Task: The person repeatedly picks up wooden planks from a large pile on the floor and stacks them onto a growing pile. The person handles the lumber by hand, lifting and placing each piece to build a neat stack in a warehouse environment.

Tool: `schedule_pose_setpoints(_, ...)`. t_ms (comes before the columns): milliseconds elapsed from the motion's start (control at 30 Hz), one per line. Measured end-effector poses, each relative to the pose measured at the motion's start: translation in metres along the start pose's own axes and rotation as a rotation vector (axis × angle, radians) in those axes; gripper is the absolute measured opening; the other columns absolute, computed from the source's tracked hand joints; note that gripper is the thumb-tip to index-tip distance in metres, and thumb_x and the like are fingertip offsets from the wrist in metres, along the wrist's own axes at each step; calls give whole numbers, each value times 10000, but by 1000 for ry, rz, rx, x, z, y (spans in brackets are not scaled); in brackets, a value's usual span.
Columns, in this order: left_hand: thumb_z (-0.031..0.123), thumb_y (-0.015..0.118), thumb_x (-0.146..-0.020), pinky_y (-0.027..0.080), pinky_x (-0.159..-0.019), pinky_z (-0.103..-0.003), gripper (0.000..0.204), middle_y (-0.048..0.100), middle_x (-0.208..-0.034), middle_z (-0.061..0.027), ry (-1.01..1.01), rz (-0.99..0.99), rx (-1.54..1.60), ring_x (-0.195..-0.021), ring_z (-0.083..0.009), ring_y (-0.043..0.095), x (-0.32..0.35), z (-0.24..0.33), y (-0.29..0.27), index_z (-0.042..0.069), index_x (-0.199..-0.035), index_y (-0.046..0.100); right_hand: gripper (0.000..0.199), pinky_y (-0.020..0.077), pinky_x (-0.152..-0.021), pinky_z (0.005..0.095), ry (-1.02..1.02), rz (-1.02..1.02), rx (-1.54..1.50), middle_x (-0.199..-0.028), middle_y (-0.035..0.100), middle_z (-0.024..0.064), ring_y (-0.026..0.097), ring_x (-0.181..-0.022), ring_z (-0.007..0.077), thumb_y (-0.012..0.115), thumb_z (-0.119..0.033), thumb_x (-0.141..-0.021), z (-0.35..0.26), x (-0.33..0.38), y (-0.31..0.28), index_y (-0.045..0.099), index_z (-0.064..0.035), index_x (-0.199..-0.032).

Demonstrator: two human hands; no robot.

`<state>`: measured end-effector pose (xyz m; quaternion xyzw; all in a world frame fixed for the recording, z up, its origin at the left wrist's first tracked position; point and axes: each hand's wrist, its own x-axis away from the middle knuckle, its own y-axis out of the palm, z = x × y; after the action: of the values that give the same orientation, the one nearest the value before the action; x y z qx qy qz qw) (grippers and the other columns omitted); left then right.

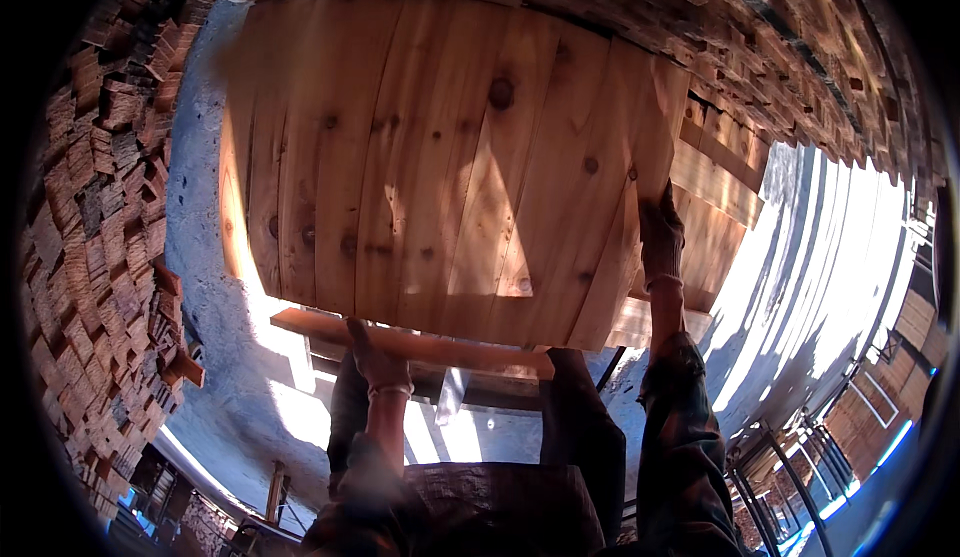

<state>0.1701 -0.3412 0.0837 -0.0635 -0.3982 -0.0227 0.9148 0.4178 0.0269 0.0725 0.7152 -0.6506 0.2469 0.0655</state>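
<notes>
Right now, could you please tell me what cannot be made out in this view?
In the head view:
- Underside of the wooden boards: hidden by their top faces.
- Their upper left edge: blurred by a smudge.
- Right hand: deep shadow hides the separate fingers.
- Left wood stack: cut off by the dark rim.

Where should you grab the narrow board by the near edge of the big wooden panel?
Probably near the middle of its long near side, coming from the person's side. The narrow board is long and thin, so a middle grip should balance it, and that side faces the person, with the wooden panel beyond. The left hand is there, a bit left of the middle.
</notes>
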Motion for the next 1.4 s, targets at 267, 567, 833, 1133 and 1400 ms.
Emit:
schedule_pose_setpoints(267, 428, 594, -909, 477, -922, -382, 522, 580, -1122, -97, -70, 104, 346, -1015, -249, 572, 5, -3, 11, 35, -1243, 508, 652, 459, -939, 335, -105, 27, 871, -1307, 522, 174, 545, -1133, 249, 657, -109, -865, -17, 10, 2, 351, -39, -1437)
schedule_pose_setpoints(567, 414, 588, -916, 501, -863, -386, 518, 620, -1045, -92, 149, -141, 195, -961, -241, 611, 35, 80, 12, 13, -1232, 507, 795, 482, -883, 429, -564, -1225, 938, -1091, 582, 157, 597, -989, 341, 760, -486, -637, -52, 227, 159, 505, -73, -1267)
schedule_pose_setpoints(833, -71, 615, -832, 319, -1086, -364, 700, 305, -1491, -173, 188, -216, 15, -1377, -295, 299, -53, 210, 25, 22, -1449, 298, 705, 475, -778, 442, -1426, -560, 1000, -1021, 565, 133, 551, -894, 308, 687, -187, -600, -176, 53, 291, 536, -160, -1289)
schedule_pose_setpoints(1133, 259, 743, -804, 342, -1072, -390, 776, 408, -1419, -219, 673, 82, -813, -1302, -323, 405, -158, 255, -23, 0, -1419, 347, 670, 433, -931, 450, -1270, -484, 1323, -1258, 519, 166, 491, -1154, 355, 640, -229, -717, -122, -25, 325, 478, -167, -1365)
schedule_pose_setpoints(1400, 385, 801, -665, 383, -1036, -429, 1005, 477, -1335, -222, 577, -244, -959, -1241, -340, 466, -198, 275, 3, 3, -1435, 281, 814, 394, -915, 475, -1172, -327, 1603, -1342, 454, 121, 453, -1194, 297, 664, -273, -711, -136, -1, 346, 333, -248, -1454)
